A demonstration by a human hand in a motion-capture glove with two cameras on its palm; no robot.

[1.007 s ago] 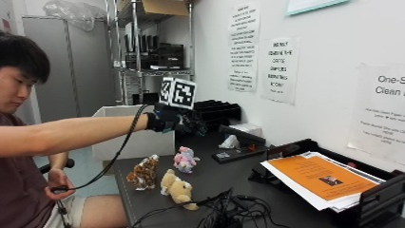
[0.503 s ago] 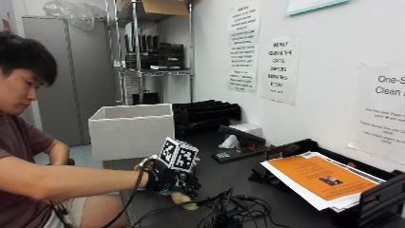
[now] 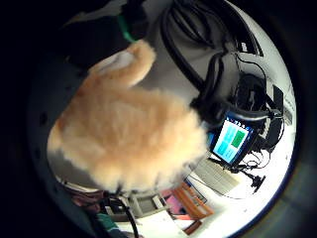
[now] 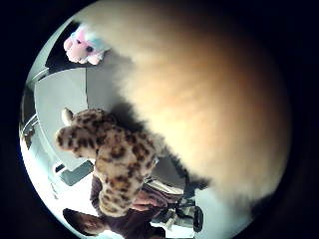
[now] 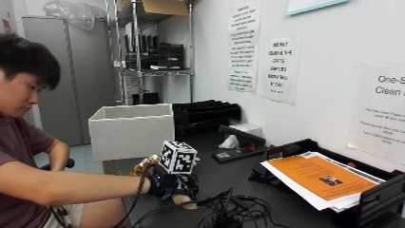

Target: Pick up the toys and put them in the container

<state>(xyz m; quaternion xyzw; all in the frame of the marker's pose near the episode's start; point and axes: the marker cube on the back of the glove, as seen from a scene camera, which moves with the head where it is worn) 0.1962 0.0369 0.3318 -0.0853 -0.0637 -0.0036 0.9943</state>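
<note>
Hand: the black-gloved right hand point(image 5: 169, 184) was low over the dark table point(image 5: 253, 199), near its front edge.
Grip: its fingers were down around a cream plush toy point(image 5: 185, 201); whether they had closed on it, I cannot tell.
Cream toy: filled both palm views point(image 3: 129, 144).
Other toys: a leopard-spotted plush point(image 4: 112, 159) and a pink plush point(image 4: 82, 46) stood on the table nearby.
Container: a white box point(image 5: 131, 130) stood farther back on the table.
</note>
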